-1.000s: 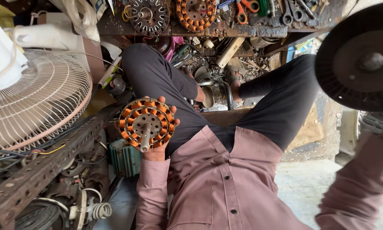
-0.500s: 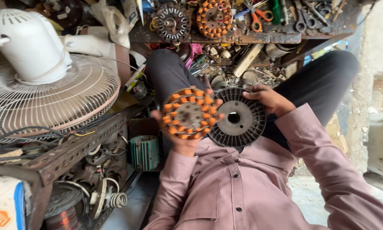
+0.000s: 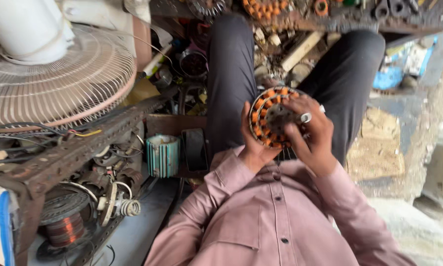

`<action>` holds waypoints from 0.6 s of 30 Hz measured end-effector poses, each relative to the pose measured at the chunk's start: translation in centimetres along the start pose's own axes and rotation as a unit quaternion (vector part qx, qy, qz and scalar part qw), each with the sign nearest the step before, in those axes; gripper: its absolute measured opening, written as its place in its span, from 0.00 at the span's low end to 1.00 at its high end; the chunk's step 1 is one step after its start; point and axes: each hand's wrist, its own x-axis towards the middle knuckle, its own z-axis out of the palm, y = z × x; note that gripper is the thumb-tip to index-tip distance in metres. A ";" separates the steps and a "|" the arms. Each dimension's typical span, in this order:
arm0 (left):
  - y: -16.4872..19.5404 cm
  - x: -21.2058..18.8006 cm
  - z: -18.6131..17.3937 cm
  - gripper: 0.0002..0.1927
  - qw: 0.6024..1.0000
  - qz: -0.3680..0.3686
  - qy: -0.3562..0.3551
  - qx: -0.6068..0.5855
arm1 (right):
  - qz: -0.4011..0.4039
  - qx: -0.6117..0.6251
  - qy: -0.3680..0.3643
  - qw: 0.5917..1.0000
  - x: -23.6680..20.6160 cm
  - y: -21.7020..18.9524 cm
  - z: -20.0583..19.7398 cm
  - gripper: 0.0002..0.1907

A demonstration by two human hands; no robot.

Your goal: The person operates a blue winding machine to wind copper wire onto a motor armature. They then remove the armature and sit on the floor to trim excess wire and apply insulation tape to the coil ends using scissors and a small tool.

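Note:
A round motor stator [image 3: 266, 114] with orange copper windings is held over my lap, between my dark-trousered knees. My left hand [image 3: 252, 147] cups it from the left and below. From the right, my right hand [image 3: 312, 138] lies across its face, with the fingers on the dark hub and a short metal shaft [image 3: 305, 117] poking out between them. A dark rim shows along the stator's left edge. The black finned ring seen earlier is mostly hidden behind the hands.
A white fan with a wire guard [image 3: 59, 79] lies at the left on a rusty metal frame [image 3: 68, 155]. Below it are a teal wound stator [image 3: 162, 155], a copper coil [image 3: 64, 229] and a spring [image 3: 130, 207]. A cluttered shelf of parts and tools [image 3: 300, 15] runs along the top.
My right hand brought the black finned ring in from the right and now rests on the stator's face. Both hands have come together on it.

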 end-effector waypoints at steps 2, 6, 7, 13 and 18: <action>-0.6 0.4 -0.7 0.42 1.000 -0.003 0.017 0.007 | 0.014 0.018 0.016 1.000 -0.4 1.3 0.7 0.14; 0.1 0.3 0.4 0.38 0.981 0.006 0.115 0.154 | 0.156 0.130 0.036 0.978 -1.5 5.2 0.7 0.12; 0.8 -0.3 1.1 0.37 0.964 0.012 0.152 0.219 | 0.213 0.170 0.036 0.962 -1.8 5.9 0.6 0.13; 4.7 -3.8 5.7 0.28 0.566 0.232 -0.090 0.786 | 0.500 0.358 -0.089 0.784 -1.1 9.6 0.9 0.15; 2.9 -2.8 6.0 0.19 0.532 0.195 -0.081 0.820 | 0.501 0.249 -0.167 0.812 0.9 11.4 1.0 0.16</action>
